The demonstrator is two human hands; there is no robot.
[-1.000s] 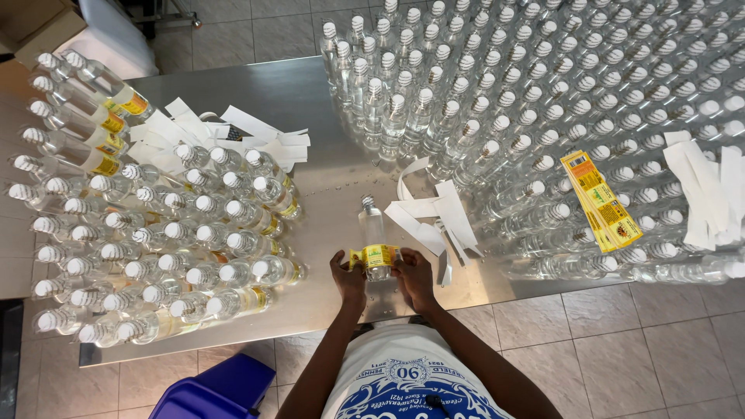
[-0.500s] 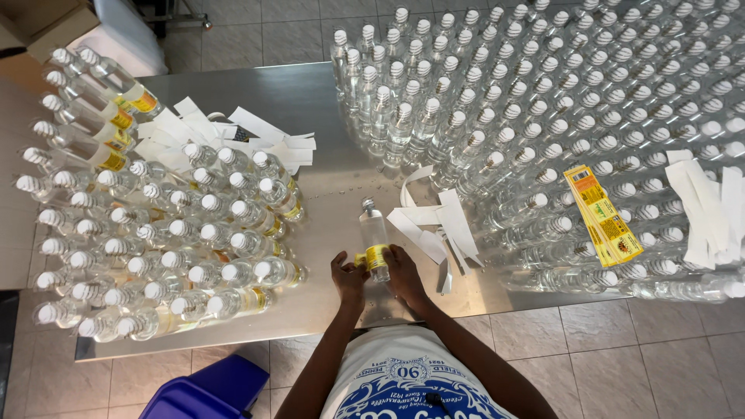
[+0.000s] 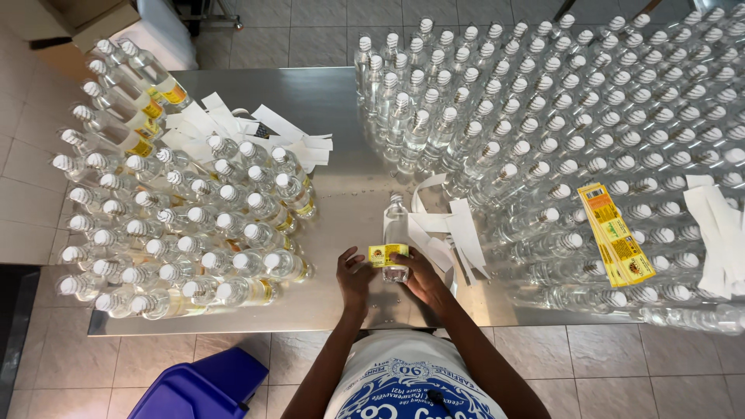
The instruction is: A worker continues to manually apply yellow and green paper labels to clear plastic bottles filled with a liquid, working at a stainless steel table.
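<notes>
- Far to the left of the hands, on the floor, sits one blue plastic crate, partly under the edge of the surface.
- Left of the hands stands a packed group of clear bottles with white caps; too many overlap to count exactly, several dozen at least, and the ones at the near edge show yellow labels at their bases.
- Beyond that group, up and left of the hands, about six bottles lie on their sides, and a loose heap of white paper strips lies beside them.
- The left hand is closed on the left side of one clear bottle standing upright at the near edge of the surface, fingers on its yellow label.
- The right hand grips the same bottle from the right, thumb against the label.
- Just right of the hands lie a handful of curled white backing strips.
- Further right stands a far bigger field of unlabelled bottles, well over a hundred, too many to count.
- Resting on top of those, right of the hands, lies one strip of yellow labels, and past it a stack of white strips.
</notes>
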